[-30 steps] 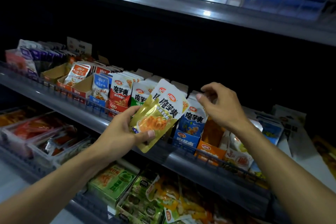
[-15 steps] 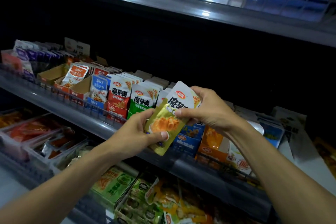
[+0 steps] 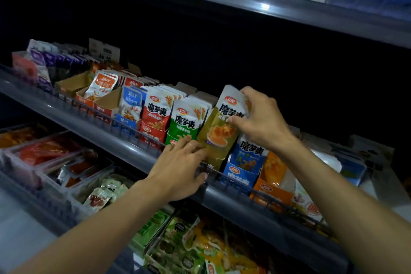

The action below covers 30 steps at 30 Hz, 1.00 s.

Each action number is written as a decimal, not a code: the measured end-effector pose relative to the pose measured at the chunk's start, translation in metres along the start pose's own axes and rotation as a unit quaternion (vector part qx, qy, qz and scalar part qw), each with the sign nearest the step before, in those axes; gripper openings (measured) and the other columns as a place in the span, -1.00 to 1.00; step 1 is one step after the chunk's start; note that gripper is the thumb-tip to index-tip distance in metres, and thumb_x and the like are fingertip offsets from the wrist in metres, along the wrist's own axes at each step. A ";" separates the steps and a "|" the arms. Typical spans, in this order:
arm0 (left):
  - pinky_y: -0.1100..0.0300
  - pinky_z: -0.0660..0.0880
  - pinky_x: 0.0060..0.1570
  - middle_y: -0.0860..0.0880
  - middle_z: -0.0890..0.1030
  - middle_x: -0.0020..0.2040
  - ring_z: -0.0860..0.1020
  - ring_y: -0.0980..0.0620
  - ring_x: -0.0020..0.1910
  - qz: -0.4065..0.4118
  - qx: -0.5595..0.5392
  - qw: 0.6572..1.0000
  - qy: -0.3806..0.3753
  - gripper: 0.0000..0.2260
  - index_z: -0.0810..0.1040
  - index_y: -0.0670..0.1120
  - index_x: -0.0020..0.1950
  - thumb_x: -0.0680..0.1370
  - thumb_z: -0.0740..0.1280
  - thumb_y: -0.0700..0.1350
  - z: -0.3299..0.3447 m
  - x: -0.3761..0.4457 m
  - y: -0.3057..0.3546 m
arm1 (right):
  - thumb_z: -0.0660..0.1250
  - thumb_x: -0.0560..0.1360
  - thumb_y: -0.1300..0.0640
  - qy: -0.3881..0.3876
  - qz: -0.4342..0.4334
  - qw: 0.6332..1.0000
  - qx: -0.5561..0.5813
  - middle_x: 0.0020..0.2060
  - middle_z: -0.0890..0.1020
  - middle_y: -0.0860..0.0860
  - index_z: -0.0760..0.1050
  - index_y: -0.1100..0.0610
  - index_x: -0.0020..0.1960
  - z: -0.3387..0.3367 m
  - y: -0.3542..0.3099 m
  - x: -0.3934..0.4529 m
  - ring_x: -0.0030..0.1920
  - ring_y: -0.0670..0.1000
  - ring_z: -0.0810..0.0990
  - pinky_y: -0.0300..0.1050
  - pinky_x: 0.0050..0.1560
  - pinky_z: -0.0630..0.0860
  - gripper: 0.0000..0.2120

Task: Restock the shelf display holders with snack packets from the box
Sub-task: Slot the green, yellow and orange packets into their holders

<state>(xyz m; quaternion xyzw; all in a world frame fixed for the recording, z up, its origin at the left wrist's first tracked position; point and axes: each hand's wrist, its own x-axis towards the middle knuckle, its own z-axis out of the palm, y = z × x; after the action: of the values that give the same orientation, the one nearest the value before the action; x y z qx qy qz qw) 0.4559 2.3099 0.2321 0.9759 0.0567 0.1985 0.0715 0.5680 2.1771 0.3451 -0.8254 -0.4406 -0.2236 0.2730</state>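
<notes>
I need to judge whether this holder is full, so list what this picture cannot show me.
- Head view: the yellow holder under the yellow packet is mostly covered by the left hand and the packet; how full it is cannot be told.
- The packet's top right corner is hidden by the right hand gripping it.
- The supply box is not in view.
- The purple packets at far left are blurred; the print is unreadable.

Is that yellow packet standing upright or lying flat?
Upright, slightly tilted: the yellow packet stands between green and blue rows, right hand gripping its top.
</notes>
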 end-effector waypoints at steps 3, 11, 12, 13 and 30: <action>-0.09 0.08 0.49 0.06 0.19 0.56 0.01 -0.05 0.57 0.007 0.014 1.000 -0.007 -0.41 0.14 0.07 0.57 0.59 0.22 0.17 0.004 0.000 -0.003 | 0.52 0.43 0.12 -0.032 0.002 0.999 -0.030 -0.25 0.52 -0.19 0.37 -0.02 0.00 0.000 -0.002 0.006 -0.24 -0.23 0.54 -0.02 -0.22 0.65 -0.67; -0.04 0.14 0.46 0.06 0.19 0.55 0.01 -0.03 0.57 0.025 0.010 1.000 0.010 -0.40 0.10 0.08 0.58 0.59 0.24 0.13 0.007 -0.005 -0.009 | 0.54 0.40 -0.01 -0.032 0.009 0.996 -0.086 -0.20 0.57 -0.12 0.42 -0.04 -0.05 0.001 -0.004 0.019 -0.15 -0.03 0.62 0.07 -0.14 0.63 -0.69; -0.04 0.13 0.47 0.06 0.18 0.55 0.00 -0.03 0.57 0.026 0.010 1.000 0.008 -0.40 0.10 0.08 0.58 0.59 0.24 0.13 0.007 -0.004 -0.010 | 0.54 0.40 0.00 -0.037 0.004 0.996 -0.087 -0.20 0.55 -0.13 0.41 -0.03 -0.05 0.001 -0.004 0.019 -0.15 -0.03 0.62 0.07 -0.14 0.63 -0.69; -0.04 0.12 0.47 0.07 0.17 0.55 -0.01 -0.03 0.57 0.027 0.009 1.000 0.006 -0.39 0.09 0.09 0.58 0.59 0.24 0.13 0.007 -0.003 -0.010 | 0.53 0.41 0.00 -0.041 -0.006 0.995 -0.089 -0.21 0.54 -0.13 0.40 -0.03 -0.05 0.003 -0.004 0.018 -0.15 -0.04 0.61 0.06 -0.14 0.63 -0.69; -0.07 0.13 0.48 0.04 0.16 0.54 0.00 -0.05 0.56 0.032 -0.005 0.999 -0.002 -0.39 0.12 0.11 0.58 0.58 0.26 0.14 0.010 -0.001 -0.013 | 0.45 0.49 0.03 -0.177 0.021 0.978 -0.111 -0.12 0.54 -0.11 0.42 -0.01 -0.02 -0.004 -0.003 0.025 -0.09 -0.02 0.55 -0.01 0.00 0.56 -0.79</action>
<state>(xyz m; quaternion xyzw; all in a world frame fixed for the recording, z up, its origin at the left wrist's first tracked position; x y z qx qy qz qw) 0.4575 2.3209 0.2205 0.9772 0.0243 0.1992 0.0696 0.5778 2.1913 0.3642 -0.8861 -0.4370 -0.1161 0.1020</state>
